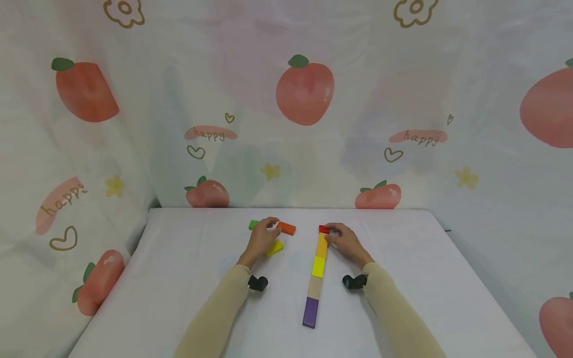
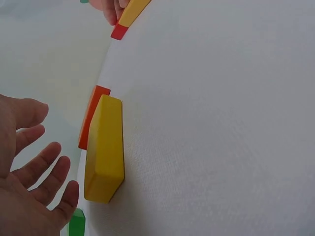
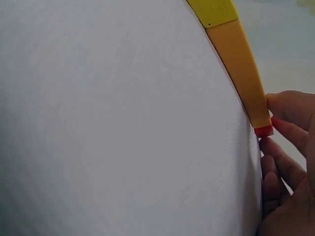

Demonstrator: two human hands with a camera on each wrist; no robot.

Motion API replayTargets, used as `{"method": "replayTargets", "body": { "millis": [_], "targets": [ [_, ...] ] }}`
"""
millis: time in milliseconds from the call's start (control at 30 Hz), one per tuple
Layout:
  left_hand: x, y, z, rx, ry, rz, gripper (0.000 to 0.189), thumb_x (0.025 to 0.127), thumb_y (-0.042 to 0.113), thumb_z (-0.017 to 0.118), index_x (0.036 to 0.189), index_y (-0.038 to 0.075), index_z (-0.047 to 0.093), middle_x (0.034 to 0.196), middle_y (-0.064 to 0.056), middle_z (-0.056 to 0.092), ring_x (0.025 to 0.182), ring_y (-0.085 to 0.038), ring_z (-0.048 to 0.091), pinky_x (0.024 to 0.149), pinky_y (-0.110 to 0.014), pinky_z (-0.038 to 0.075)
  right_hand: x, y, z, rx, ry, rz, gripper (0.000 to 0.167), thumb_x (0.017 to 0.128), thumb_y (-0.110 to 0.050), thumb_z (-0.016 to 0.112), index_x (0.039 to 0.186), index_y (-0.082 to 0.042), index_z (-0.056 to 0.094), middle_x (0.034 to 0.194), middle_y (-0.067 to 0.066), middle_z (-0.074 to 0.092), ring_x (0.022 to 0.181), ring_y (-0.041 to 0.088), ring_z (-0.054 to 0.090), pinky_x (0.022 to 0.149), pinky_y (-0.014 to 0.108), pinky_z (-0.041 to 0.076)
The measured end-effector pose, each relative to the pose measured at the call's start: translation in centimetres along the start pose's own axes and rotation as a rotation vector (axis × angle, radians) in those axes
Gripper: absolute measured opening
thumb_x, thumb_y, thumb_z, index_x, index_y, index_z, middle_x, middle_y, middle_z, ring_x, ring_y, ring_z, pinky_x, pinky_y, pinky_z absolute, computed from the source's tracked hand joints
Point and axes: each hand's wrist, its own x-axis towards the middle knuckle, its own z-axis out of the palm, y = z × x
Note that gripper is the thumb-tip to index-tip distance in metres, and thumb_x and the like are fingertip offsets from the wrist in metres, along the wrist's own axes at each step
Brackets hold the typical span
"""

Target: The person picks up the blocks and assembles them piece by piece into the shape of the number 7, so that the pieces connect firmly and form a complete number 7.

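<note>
A row of wooden blocks runs away from the person: purple (image 1: 311, 312), tan (image 1: 315, 287), yellow (image 1: 318, 267), light orange (image 1: 322, 245) and a small red block (image 1: 323, 229) at the far end. My right hand (image 1: 348, 243) has its fingers curled about the red block, with the thumb against the side of the light orange one. Left of the row, my left hand (image 1: 261, 239) hovers with fingers spread and nothing held. Around it lie a loose yellow block (image 2: 106, 150), an orange-red block (image 1: 286, 228) and a green block (image 2: 77, 222), partly hidden by the hand.
A white cloth covers the table (image 1: 188, 278). Close behind its far edge hangs a fruit-print curtain (image 1: 250, 164), which also closes off the left and right sides. Dark wrist cameras (image 1: 258, 283) show beside the cream sleeves (image 1: 219, 308).
</note>
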Motion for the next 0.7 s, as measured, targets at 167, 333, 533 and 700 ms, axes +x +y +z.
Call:
{"method": "replayTargets", "body": {
  "millis": [167,333,533,700],
  "targets": [
    [0.6,-0.3,0.1,0.002,-0.023,0.007,0.041,0.095,0.023,0.064,0.135,0.014,0.058,0.138,-0.010,0.057,0.130,-0.030,0.050,0.111,-0.049,0.040,-0.1,-0.1,0.1,0.007,-0.006,0.002,0.047,0.094,-0.025,0.064,0.138,-0.012,0.054,0.144,0.016,0.049,0.134,0.036,0.043,0.115,0.055,0.032],
    [1.3,-0.7,0.2,0.016,-0.055,-0.042,0.046,0.094,0.026,0.067,0.138,0.018,0.056,0.142,-0.008,0.054,0.134,-0.030,0.047,0.113,-0.050,0.038,-0.2,-0.1,0.1,0.020,0.001,0.001,0.046,0.094,-0.024,0.064,0.137,-0.012,0.054,0.144,0.016,0.050,0.134,0.036,0.043,0.116,0.054,0.032],
    [2.4,-1.2,0.6,0.063,-0.071,-0.101,0.050,0.092,0.031,0.069,0.140,0.023,0.054,0.144,-0.006,0.053,0.132,-0.029,0.047,0.113,-0.052,0.037,-0.3,-0.1,0.2,0.002,0.018,-0.013,0.046,0.094,-0.024,0.064,0.137,-0.012,0.055,0.142,0.016,0.051,0.132,0.037,0.045,0.113,0.055,0.034],
    [2.8,-1.3,1.0,0.144,-0.060,-0.067,0.049,0.090,0.031,0.071,0.137,0.021,0.058,0.138,-0.007,0.058,0.128,-0.030,0.049,0.112,-0.053,0.031,-0.3,-0.2,0.2,-0.011,0.021,-0.010,0.046,0.094,-0.025,0.064,0.138,-0.013,0.054,0.142,0.015,0.051,0.132,0.036,0.045,0.113,0.055,0.034]
  ]
}}
